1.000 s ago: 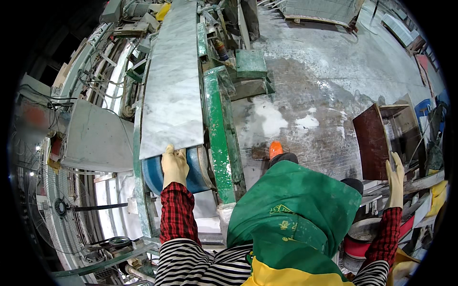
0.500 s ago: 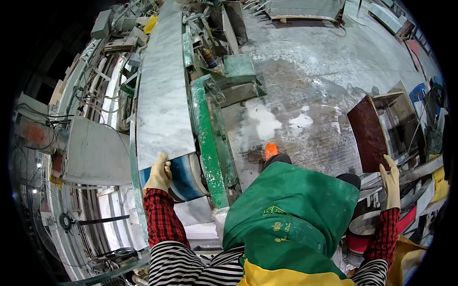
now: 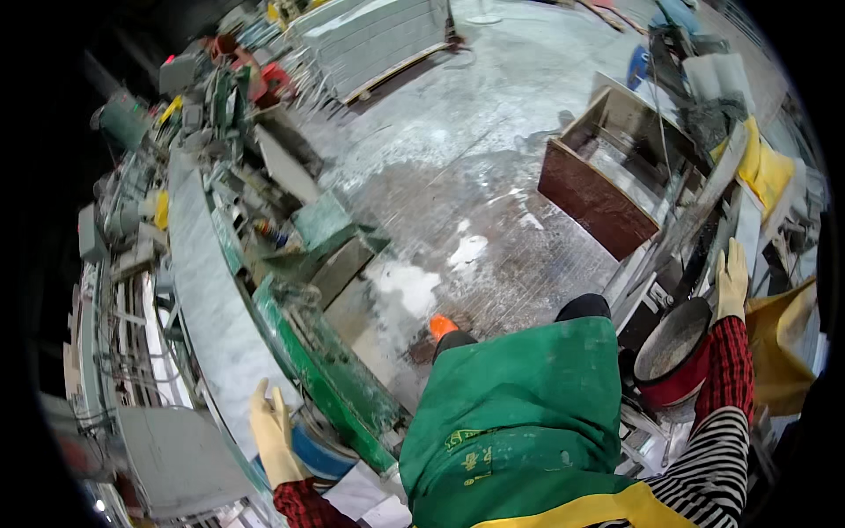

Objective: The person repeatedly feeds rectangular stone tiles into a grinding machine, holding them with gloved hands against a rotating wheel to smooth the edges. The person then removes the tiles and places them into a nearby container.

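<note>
My left hand [image 3: 271, 433], in a cream rubber glove, is beside the near end of a long pale marbled slab [image 3: 209, 290]. Its fingers are raised and apart, and it holds nothing; whether it touches the slab's edge I cannot tell. Just beyond it a blue belt roller [image 3: 321, 453] shows under the slab's end. Out to the right, my gloved right hand [image 3: 731, 280] is stretched with fingers straight and nothing in it. It is above a red bucket [image 3: 673, 374] with a greyish inside and near some upright boards.
A green machine rail [image 3: 326, 400] runs between the slab and the wet floor [image 3: 484, 220]. An open brown wooden box [image 3: 594, 198] stands ahead on the right. Farther off is a pallet of stacked slabs [image 3: 378, 44]. Yellow sacking [image 3: 779, 352] hangs at right.
The view has swung to the right. My left hand has let go of the slab's near end, its fingers now spread. My right hand has moved from beside the wooden box toward the boards.
</note>
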